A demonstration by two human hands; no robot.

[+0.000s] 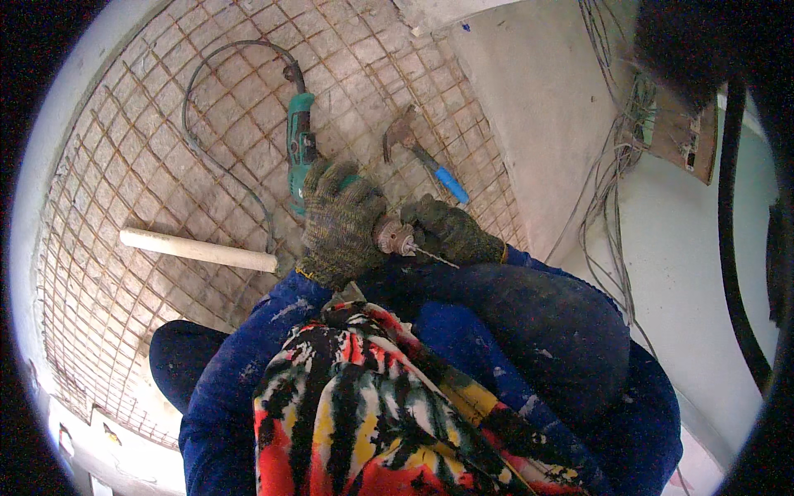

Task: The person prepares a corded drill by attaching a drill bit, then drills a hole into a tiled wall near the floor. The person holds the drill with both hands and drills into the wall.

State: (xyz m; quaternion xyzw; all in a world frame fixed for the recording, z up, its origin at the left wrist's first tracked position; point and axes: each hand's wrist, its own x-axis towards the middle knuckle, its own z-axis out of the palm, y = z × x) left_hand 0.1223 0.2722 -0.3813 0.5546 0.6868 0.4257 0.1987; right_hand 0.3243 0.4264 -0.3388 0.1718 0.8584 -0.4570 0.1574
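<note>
A green power drill (298, 149) lies across in front of me, its handle pointing away. My gloved left hand (341, 217) is wrapped over the drill's body. To the right of that hand the metal chuck (394, 236) sticks out, with a thin drill bit (436, 257) pointing right and toward me. My gloved right hand (453, 230) is curled up against the far side of the chuck, near my knee. What its fingers pinch, if anything, is hidden. Both gloves are dark knit with yellow at the cuffs.
Rusty wire mesh (124, 190) covers the rough floor. A hammer (423, 157) with a blue grip lies beyond my hands. At the left are a pale round stick (198, 250) and the drill's cord (188, 124). Loose wires (616, 182) hang along the right wall.
</note>
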